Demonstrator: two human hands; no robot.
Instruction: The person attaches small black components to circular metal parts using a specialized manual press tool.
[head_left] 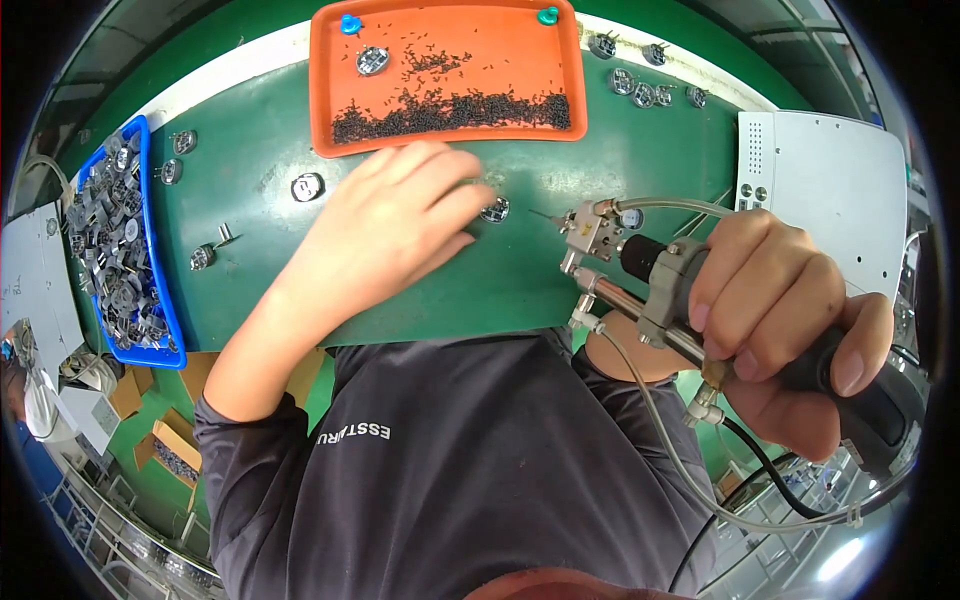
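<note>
My left hand [405, 215] reaches over the green table with its fingers loosely bent and the thumb apart from the index finger. At the index fingertip sits a small round component [495, 209], partly covered by the fingers; whether they touch it is hard to tell. My right hand [785, 320] is wrapped around the black grip of a dispensing gun [650, 275]. Metal fittings and hoses run from the gun, and its thin needle points left toward that component, a short gap away. Behind the gun's front end another small round part [630, 218] shows.
An orange tray [450, 148] at the back holds many tiny dark pieces. A blue bin [165, 300] full of components stands left. Loose round components [308, 187] lie on the green table [420, 310], with several more [622, 82] at back right. A white device [830, 190] stands right.
</note>
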